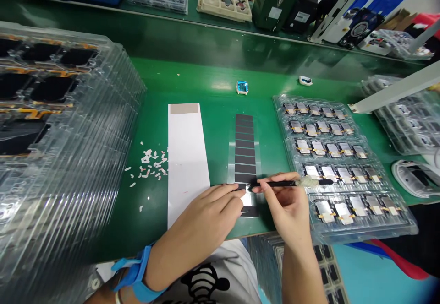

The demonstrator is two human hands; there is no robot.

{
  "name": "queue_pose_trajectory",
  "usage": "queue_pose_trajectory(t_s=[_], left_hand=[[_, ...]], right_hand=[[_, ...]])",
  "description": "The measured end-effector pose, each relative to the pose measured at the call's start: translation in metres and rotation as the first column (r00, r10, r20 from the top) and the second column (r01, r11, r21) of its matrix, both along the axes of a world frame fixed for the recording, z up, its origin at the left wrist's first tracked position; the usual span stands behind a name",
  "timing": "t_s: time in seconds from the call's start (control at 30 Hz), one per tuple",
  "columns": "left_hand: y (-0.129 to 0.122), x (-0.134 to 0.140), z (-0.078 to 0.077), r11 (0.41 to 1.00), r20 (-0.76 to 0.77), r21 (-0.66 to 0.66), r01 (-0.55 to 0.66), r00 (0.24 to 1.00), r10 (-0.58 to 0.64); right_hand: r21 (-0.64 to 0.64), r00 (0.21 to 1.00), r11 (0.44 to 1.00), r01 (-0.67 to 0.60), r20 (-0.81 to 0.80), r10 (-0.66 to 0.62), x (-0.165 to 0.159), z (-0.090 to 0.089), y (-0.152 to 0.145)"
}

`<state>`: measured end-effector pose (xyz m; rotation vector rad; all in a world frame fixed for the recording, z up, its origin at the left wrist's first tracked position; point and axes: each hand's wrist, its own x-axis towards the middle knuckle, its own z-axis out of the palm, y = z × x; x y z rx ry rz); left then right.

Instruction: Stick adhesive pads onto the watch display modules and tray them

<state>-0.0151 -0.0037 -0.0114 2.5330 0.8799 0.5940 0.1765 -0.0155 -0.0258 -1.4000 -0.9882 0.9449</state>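
A clear backing sheet (232, 157) carries a column of dark rectangular stickers (244, 160) at the middle of the green bench. At its near end, my left hand (220, 205) has its fingers together, with a small dark piece (240, 187) at the fingertips. My right hand (288, 201) pinches a slim black stick-like tool (280, 183) with pale wrapping near its rear. Its tip meets the dark piece beside my left fingertips; whether it is split like tweezers is unclear. Below the fingers, a bright bare patch of backing and one more dark sticker (252, 211) show.
A long white paper strip (185, 157) lies left of the stickers, beside scattered white scraps (151, 162). Tall stacked clear trays (127, 93) fill the left. On the right sits a tray of small metallic parts (299, 157). A watch-like case (242, 87) lies behind.
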Motion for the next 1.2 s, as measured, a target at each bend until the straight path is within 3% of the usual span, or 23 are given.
queue_pose_trajectory(t_s=[0.43,0.53,0.67,0.83,1.03,1.2], left_hand=[[0.0,0.0,0.001,0.999,0.035,-0.033,-0.018,0.999,0.019],[-0.002,-0.003,0.003,0.991,0.124,-0.062,-0.115,0.985,0.122],[-0.001,-0.008,0.004,0.947,0.302,-0.137,-0.291,0.898,0.32],[0.0,-0.011,0.005,0.921,0.321,-0.195,-0.338,0.865,0.385],[-0.002,-0.013,0.008,0.863,0.338,-0.443,-0.245,0.846,0.413],[-0.004,-0.015,0.008,0.851,0.326,-0.456,-0.262,0.84,0.433]], right_hand=[[0.07,0.997,0.995,0.073,0.011,-0.074,0.002,-0.001,0.001],[0.109,0.985,0.985,0.133,-0.121,-0.119,0.003,0.004,-0.002],[0.15,0.967,0.986,0.077,-0.25,-0.037,-0.02,0.019,-0.009],[0.316,0.978,0.949,0.013,-0.202,0.054,-0.059,0.034,-0.013],[0.399,0.991,0.917,0.014,-0.125,0.039,-0.075,0.035,-0.013],[0.486,0.998,0.872,0.063,-0.017,-0.063,-0.085,0.035,-0.015]])
